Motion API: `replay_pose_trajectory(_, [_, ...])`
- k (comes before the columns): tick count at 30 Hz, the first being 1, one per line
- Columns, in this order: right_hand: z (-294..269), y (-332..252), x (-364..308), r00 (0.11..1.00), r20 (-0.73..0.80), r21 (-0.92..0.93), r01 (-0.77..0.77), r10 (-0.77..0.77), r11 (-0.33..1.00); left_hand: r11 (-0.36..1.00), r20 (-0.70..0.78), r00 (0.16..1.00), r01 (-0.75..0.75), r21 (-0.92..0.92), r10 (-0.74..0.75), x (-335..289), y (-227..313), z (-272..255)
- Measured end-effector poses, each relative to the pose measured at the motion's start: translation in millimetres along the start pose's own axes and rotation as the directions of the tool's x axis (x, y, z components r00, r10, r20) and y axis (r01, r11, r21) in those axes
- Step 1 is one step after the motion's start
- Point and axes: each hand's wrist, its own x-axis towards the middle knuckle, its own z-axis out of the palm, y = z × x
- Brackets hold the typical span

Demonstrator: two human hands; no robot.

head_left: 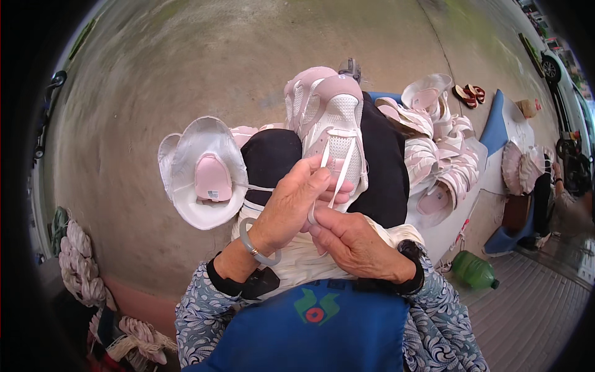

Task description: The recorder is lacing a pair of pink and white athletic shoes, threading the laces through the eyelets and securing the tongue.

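A pink and white shoe upper (344,111) lies across my lap between my black-trousered knees, with another upper behind it. From its eyelet end run the two strands of a white shoelace (352,155). My left hand (294,195), with a grey bangle at the wrist, is closed round the lace, thumb over the fingers. Just below and to the right, my right hand (356,243) pinches a loop of the same lace. Their fingertips meet in front of the upper, which hides part of the lace. Left of my knee sits an upper (214,142) with its white lining showing.
Strung uppers (443,149) are heaped at my right, near sandals (469,96) and a green plastic bottle (474,271). Bundled uppers (80,263) lie at lower left. At the right edge another person sits beside more uppers (520,166); a car (551,68) stands beyond.
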Motion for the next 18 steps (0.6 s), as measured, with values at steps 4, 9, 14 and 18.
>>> replay_pose_trajectory(4, [-4, 6, -1, 0.997, -0.062, -0.055, 0.042, -0.045, 0.998, 0.997, 0.011, 0.997, 0.072, -0.006, -0.072, 9, 4, 8])
replay_pose_trajectory(9, [-16, 10, -11, 0.997, -0.008, -0.132, 0.075, -0.077, 0.988, 0.989, -0.08, 0.995, 0.043, -0.142, -0.055, 7, -3, 22])
replay_pose_trajectory(14, [-11, 19, -20, 0.98, -0.071, -0.134, 0.177, -0.187, 0.975, 0.997, -0.186, 0.98, -0.068, 0.047, 0.076, 0, -2, 38])
replay_pose_trajectory(18, [-10, 15, -32, 0.984, 0.086, -0.283, 0.176, -0.158, 0.943, 0.98, -0.154, 0.988, 0.039, 0.197, -0.008, -2, 3, 33])
